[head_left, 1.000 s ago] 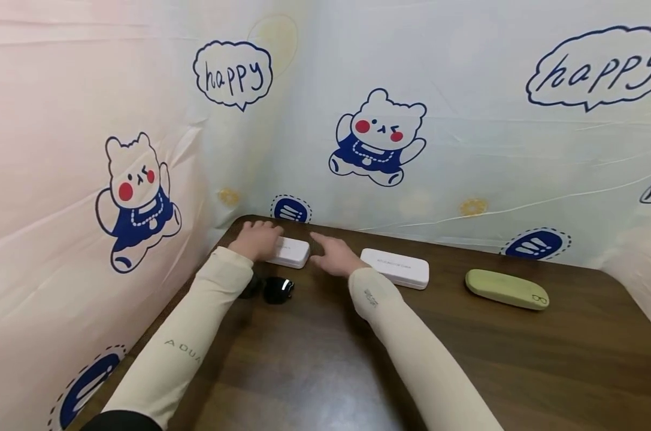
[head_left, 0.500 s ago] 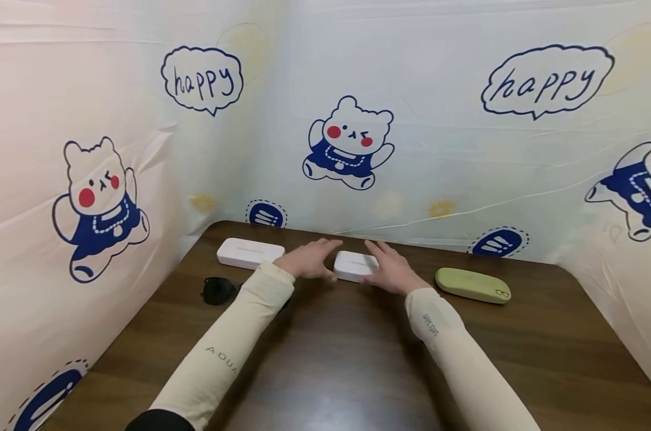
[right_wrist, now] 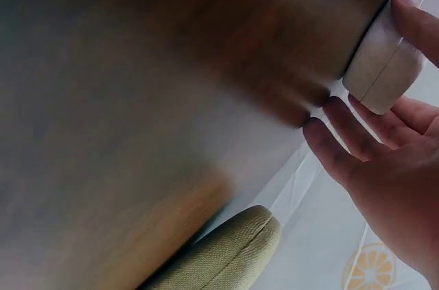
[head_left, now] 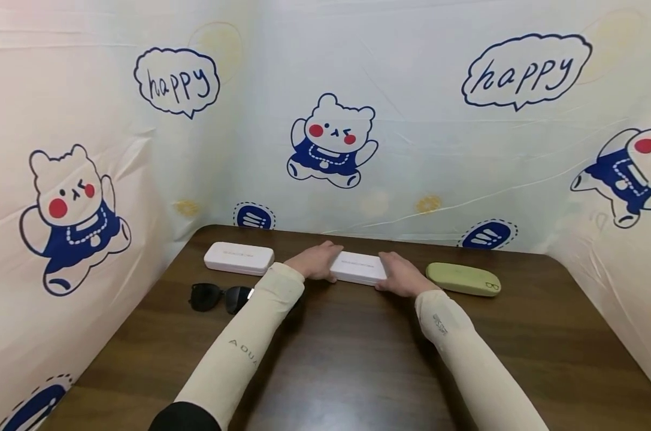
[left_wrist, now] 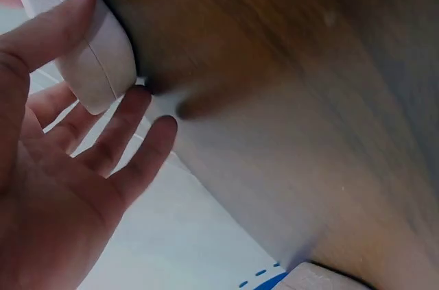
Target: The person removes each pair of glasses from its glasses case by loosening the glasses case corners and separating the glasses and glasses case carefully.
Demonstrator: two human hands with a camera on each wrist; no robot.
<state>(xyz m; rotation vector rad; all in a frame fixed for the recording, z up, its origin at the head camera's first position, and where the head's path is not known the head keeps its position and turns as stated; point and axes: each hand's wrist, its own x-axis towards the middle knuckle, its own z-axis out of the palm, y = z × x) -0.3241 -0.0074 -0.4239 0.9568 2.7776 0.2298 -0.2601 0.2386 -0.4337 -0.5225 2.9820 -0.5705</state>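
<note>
A white glasses case with faint lettering lies near the back of the table, held between both hands. My left hand holds its left end; in the left wrist view the thumb is on the near side and the fingers reach behind the white case. At the opposite end, my right hand grips in the same way, its thumb on the front of the case in the right wrist view. To the left lies a second white glasses case. Dark sunglasses rest in front of that, partly covered by the left sleeve.
A green glasses case lies just right of my right hand. Behind the brown wooden table hangs a printed cloth with cartoon bears, which also encloses both sides.
Both hands have moved right, from beside the left white case to the middle one, and now hold its two ends. The head view has turned right. The sunglasses show more.
</note>
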